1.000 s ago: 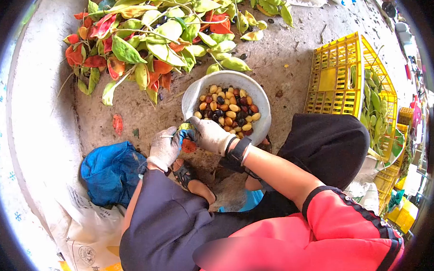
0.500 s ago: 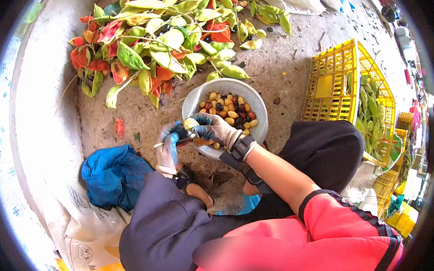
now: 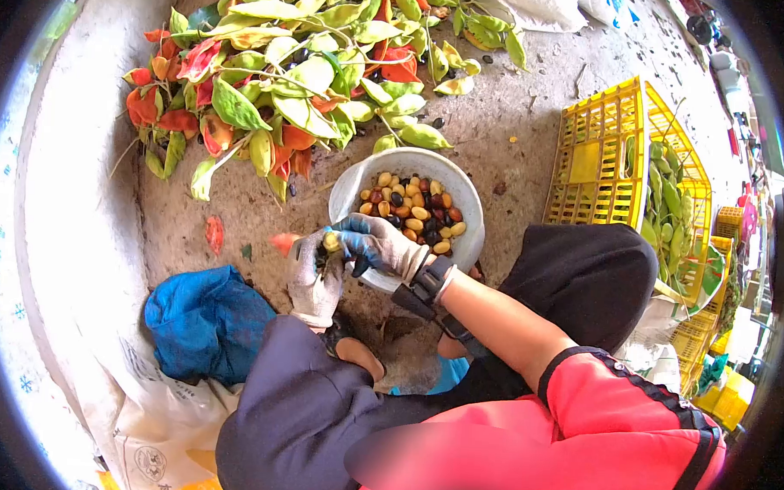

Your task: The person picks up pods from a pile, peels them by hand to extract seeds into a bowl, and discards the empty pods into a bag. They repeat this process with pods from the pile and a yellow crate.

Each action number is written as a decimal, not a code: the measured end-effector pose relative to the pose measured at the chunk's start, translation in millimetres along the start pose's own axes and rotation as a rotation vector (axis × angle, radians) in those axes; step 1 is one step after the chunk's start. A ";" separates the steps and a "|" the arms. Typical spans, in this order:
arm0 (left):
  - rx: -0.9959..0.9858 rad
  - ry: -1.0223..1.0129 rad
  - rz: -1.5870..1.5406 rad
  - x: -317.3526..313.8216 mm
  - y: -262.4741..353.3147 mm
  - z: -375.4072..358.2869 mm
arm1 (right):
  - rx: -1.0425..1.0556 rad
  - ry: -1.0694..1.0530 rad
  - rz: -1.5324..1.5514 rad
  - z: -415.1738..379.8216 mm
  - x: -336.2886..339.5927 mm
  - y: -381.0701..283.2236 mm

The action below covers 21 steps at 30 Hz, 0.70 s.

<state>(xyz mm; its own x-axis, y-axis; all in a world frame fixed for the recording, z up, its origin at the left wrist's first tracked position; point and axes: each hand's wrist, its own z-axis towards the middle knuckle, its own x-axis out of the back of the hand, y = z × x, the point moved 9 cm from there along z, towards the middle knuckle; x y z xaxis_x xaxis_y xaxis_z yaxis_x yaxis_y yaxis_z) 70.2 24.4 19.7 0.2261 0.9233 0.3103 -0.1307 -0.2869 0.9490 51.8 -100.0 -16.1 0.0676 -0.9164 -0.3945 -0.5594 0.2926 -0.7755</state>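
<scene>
Both my hands wear pale work gloves with blue-coated, stained fingers, and meet at the bowl's near-left rim. My left hand [image 3: 315, 284] is closed round a seed pod, whose orange-red piece [image 3: 284, 243] sticks out on the left. A small yellowish seed [image 3: 332, 240] shows between the two hands, at the fingertips of my right hand [image 3: 382, 245], which is closed in a pinch. The fingers partly hide both pod and seed. Just beyond, a pale round bowl [image 3: 346, 187] holds many yellow, brown and black seeds [image 3: 417, 213].
A heap of green and red pods [image 3: 303, 78] lies on the concrete floor ahead. To the right a yellow crate [image 3: 594, 157], tipped on its side, contains green pods [image 3: 667, 194]. A blue cloth [image 3: 204, 320] and a white sack [image 3: 157, 418] lie at left.
My left hand has turned and drawn in against the right. The orange pod piece now points left of the left hand instead of lying below the right fingers.
</scene>
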 end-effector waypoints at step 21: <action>-0.137 -0.177 0.123 -10.5 16.6 0.9 | -0.148 -0.092 0.078 -5.2 -9.4 7.7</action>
<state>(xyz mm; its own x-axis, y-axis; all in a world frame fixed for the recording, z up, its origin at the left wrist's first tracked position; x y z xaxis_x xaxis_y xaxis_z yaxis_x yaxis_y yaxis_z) 66.6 9.7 32.3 0.3646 0.8209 0.4396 -0.2950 -0.3459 0.8907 42.5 -90.6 -15.7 0.0909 -0.8618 -0.4991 -0.6807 0.3120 -0.6628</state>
